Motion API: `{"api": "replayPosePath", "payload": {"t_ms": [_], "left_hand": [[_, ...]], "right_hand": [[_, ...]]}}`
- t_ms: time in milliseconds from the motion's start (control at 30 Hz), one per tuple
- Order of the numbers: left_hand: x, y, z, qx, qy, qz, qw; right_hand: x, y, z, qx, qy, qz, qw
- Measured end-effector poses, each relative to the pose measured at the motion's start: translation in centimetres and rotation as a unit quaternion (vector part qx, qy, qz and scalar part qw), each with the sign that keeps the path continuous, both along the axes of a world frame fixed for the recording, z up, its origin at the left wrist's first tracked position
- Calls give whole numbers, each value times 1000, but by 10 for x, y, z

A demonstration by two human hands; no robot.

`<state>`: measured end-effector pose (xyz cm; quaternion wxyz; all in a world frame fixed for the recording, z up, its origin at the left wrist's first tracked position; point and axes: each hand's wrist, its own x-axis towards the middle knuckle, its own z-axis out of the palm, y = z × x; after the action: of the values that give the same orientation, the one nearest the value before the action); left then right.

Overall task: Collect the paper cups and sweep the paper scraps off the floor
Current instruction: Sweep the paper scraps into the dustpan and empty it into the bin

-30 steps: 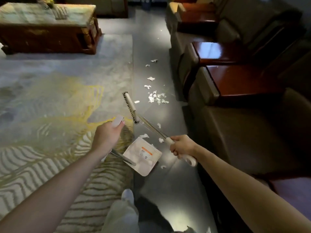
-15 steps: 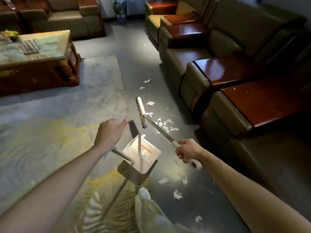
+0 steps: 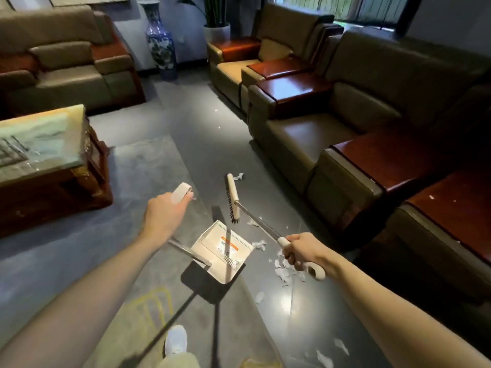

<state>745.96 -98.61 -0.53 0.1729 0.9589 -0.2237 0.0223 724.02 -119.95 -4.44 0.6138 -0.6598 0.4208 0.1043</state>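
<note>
The fingers (image 3: pixel 184 204) of the left hand (image 3: pixel 164 219) are curled round the cream grip at the top of the metal shaft of a pale, box-shaped plastic dustpan (image 3: pixel 221 248). The fingers (image 3: pixel 292 257) of the right hand (image 3: pixel 303 249) are wrapped round the cream grip of a metal-shafted broom with a cream head and dark bristles (image 3: pixel 233 199). Judging by the shadow under it, the dustpan hangs tilted and clear of the dark polished floor (image 3: pixel 212 134). The broom head looks raised too, out beyond the pan. The torn white paper scraps (image 3: pixel 285 269) lie mostly on the floor under the right hand, just beside the dustpan. One is near the broom head and more sit near the white shoe (image 3: pixel 175 339) at the bottom of the view. No paper cups are in view. A brisk stroke could flick these light scraps under the brown leather sofa with red wooden armrests (image 3: pixel 332 144), which stands close on the right. If the pan's lip does not sit flat, scraps would likely slide beneath it, and those by the shoe risk being trodden on. On the left the grey rug (image 3: pixel 148 168) ends at an edge that could snag bristles. The wood-framed bench with a pale stone top (image 3: pixel 39 139) is well apart. A clear floor lane runs ahead between rug and sofa.
</note>
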Motion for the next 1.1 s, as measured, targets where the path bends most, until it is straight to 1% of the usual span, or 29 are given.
{"api": "replayPosePath", "payload": {"t_ms": [100,300,400,500,567,633,700,800,967,1100], "left_hand": [[95,3,0,-25,18,-45,998],[288,-18,-3,-7,63,-104,993],[376,-45,-10,-6,52,-128,990],[462,-80,-21,-25,64,-128,989],[517,-102,-28,-18,74,-123,990],[567,-126,-27,-1,68,-139,988],[619,-148,-24,-19,52,-141,988],[698,-174,-25,-39,64,-103,992],[832,-224,-31,-49,63,-99,992],[951,-275,-36,-50,62,-111,991]], "right_hand": [[94,12,-13,8,-15,-50,999],[261,22,-25,46,-10,-137,990],[332,8,-32,47,8,-152,987],[410,-22,-45,46,25,-158,986],[461,-45,-50,44,41,-155,986],[512,-68,-49,38,57,-144,987],[562,-93,-43,27,65,-131,989],[635,-128,-30,16,87,-117,989],[770,-186,-25,0,94,-116,989],[896,-235,-33,10,78,-136,988]]}}
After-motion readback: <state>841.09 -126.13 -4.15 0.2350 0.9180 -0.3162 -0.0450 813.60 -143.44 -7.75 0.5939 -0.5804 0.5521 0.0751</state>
